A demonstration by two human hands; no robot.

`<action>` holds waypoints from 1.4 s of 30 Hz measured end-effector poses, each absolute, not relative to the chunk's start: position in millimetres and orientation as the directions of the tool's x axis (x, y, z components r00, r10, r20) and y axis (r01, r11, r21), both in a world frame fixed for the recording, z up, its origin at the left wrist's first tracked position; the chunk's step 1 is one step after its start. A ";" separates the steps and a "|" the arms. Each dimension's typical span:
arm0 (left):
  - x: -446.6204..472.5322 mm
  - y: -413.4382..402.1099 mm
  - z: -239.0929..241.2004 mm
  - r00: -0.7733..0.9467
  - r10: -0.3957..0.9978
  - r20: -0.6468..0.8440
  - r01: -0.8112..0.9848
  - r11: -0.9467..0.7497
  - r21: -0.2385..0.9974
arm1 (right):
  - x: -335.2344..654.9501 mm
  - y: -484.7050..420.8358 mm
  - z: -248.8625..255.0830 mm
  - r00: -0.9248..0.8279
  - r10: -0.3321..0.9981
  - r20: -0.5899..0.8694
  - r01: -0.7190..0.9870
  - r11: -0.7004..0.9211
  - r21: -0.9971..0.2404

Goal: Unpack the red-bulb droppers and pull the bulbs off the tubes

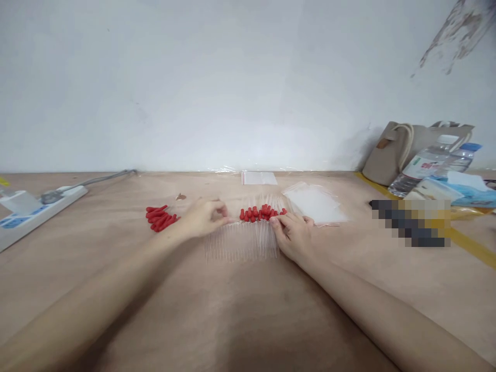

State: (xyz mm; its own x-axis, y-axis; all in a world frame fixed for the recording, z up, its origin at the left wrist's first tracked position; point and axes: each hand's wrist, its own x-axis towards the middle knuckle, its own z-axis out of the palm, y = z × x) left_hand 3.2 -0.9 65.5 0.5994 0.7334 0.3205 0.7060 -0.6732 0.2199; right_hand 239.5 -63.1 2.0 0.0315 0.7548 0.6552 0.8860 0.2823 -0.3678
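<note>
A row of clear droppers with red rubber bulbs (260, 213) lies side by side on the wooden table (240, 310), their glass tubes (242, 242) pointing toward me. My left hand (205, 217) rests at the row's left end with its fingers curled in a pinch; what it holds is too small to make out. My right hand (292, 235) sits at the right end, fingers pinched on the tube of the outermost dropper. A loose pile of red bulbs (159, 217) lies just left of my left hand.
Clear plastic bags (315, 202) lie right of the row, another flat packet (259, 178) sits by the wall. A white power strip (34, 209) is at far left. A beige bag (403, 147), water bottles (430, 165) and tissues (461, 187) crowd the right.
</note>
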 end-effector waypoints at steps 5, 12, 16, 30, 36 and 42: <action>48.8 18.1 50.5 0.636 0.709 0.304 0.729 -0.681 0.063 | 240.8 -60.4 0.6 0.090 0.749 0.656 0.881 0.247 -0.403; 60.9 24.4 47.9 0.612 0.756 0.231 0.746 -0.649 0.146 | 239.8 -63.0 2.1 0.059 0.769 0.637 0.898 0.237 -0.370; 53.9 19.6 44.8 0.439 0.831 0.341 0.796 -0.536 0.281 | 239.6 -65.4 1.6 0.036 0.771 0.636 0.895 0.258 -0.363; -9.4 -43.5 25.0 0.543 0.483 0.687 0.668 -0.744 -0.005 | 233.9 -61.6 24.0 -0.444 0.614 0.652 0.793 0.609 -0.033; -12.7 -43.7 21.6 0.567 0.394 0.723 0.629 -0.774 -0.073 | 225.6 -68.3 19.4 -0.499 0.658 0.564 0.780 0.625 -0.038; -6.1 -49.0 24.7 0.664 0.344 0.664 0.578 -0.799 -0.164 | 217.1 -76.2 25.2 -0.502 0.735 0.456 0.712 0.650 -0.264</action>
State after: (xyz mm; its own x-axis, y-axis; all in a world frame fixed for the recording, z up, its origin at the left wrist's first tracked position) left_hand -6.1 -49.0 24.7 0.6639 0.3440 0.6640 0.5784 -0.7990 -0.1644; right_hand 217.1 -76.2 25.2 -0.5020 0.7349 0.4559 0.7123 0.6503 -0.2640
